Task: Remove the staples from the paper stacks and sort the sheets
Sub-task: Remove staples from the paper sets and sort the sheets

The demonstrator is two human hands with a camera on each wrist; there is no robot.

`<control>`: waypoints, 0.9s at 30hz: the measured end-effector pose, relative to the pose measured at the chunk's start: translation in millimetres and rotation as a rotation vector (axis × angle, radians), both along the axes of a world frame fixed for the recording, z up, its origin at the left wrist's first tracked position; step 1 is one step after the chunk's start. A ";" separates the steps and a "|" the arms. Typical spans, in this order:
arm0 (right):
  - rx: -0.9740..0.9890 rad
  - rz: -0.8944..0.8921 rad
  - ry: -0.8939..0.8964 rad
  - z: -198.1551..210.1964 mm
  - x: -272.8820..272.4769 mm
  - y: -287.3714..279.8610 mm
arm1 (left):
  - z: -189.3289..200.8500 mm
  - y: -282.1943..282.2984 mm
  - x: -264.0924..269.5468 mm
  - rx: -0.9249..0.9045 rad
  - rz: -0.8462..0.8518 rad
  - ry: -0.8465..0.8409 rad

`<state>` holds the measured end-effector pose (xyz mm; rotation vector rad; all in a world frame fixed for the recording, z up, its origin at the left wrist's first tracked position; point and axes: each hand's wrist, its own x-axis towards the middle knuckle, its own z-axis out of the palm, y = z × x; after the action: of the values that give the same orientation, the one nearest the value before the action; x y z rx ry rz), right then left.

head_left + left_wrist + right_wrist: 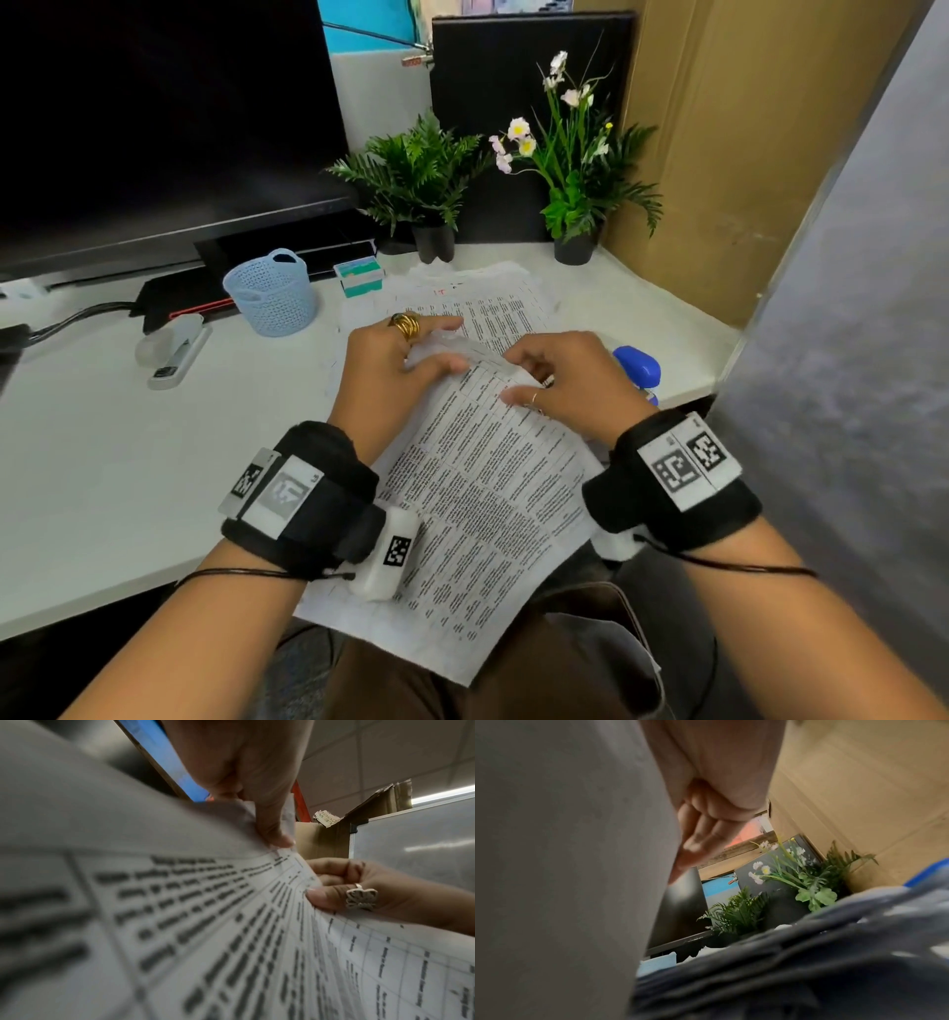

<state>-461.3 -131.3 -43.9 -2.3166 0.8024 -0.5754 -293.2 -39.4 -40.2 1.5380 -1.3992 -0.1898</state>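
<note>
A: How is the step to be done well?
B: The paper stack [477,493] is held over the desk edge [154,580]; its top corner is pinched by the left hand [398,370] and the right hand [565,377]. Sheets should be parted slowly at the corner so tearing is avoided. No staple can be made out.

A: What stands in the way?
B: Loose sheets [493,303] lie just beyond; a blue stapler [639,367] sits beside the right hand. A basket [272,295] and white stapler [174,352] are well apart.

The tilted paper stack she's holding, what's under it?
Under the stack lie more printed sheets on the desk, and a blue object peeks out. The rest is covered.
</note>
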 end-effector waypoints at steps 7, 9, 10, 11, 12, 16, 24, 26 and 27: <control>-0.038 0.035 -0.521 -25.6 -8.3 6.3 | 1.2 14.8 9.9 -0.253 -0.164 -0.167; -0.094 0.053 -0.600 -28.4 -10.1 5.1 | 0.9 18.5 8.5 -0.276 -0.163 -0.215; -0.126 0.055 -0.621 -28.4 -10.3 4.8 | 0.3 20.0 7.8 -0.273 -0.155 -0.206; -0.153 0.057 -0.634 -28.3 -10.6 4.8 | -0.5 21.4 7.2 -0.267 -0.148 -0.180; -0.173 0.062 -0.642 -28.1 -11.1 4.7 | -1.3 22.7 7.0 -0.264 -0.144 -0.157; -0.234 0.106 -0.653 -27.5 -10.7 5.7 | -3.4 26.2 6.9 -0.209 -0.116 -0.065; -0.006 0.072 -0.344 -21.2 -23.8 15.5 | -5.9 17.5 -1.7 -0.206 -0.127 -0.266; 0.123 0.097 -0.093 -25.9 -36.5 15.0 | -9.4 10.3 -12.5 -0.100 -0.135 -0.223; 0.160 0.124 -0.002 -30.2 -42.6 15.5 | -11.6 7.2 -18.9 -0.053 -0.152 -0.187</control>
<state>-503.9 -115.8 -74.0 -2.2005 0.6722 -0.4428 -312.1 -32.2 -51.7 1.4352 -1.6576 -0.1013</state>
